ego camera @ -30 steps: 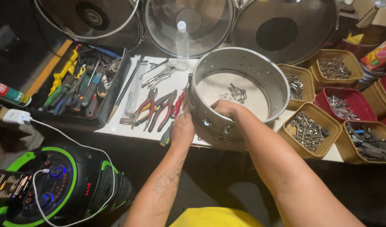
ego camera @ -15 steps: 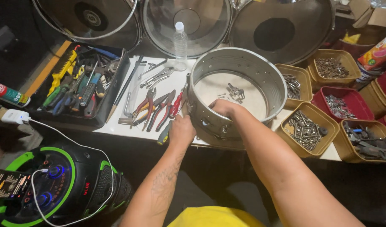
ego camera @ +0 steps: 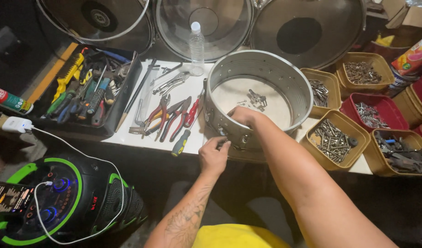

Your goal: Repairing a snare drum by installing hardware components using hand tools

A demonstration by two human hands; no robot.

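We see a metal drum shell (ego camera: 259,98) standing open side up at the near edge of the white worktop (ego camera: 133,138); the right hand (ego camera: 242,115) reaches over its rim, fingers curled against the inner wall; the left hand (ego camera: 214,155) is pinched against the shell's outer wall just below, on a small fitting we cannot make out; the two hands sit close together, the wall between them; loose hardware (ego camera: 256,98) lies inside the shell; red-handled pliers (ego camera: 167,117) lie just left of it; brown trays of screws (ego camera: 332,140) stand to the right.
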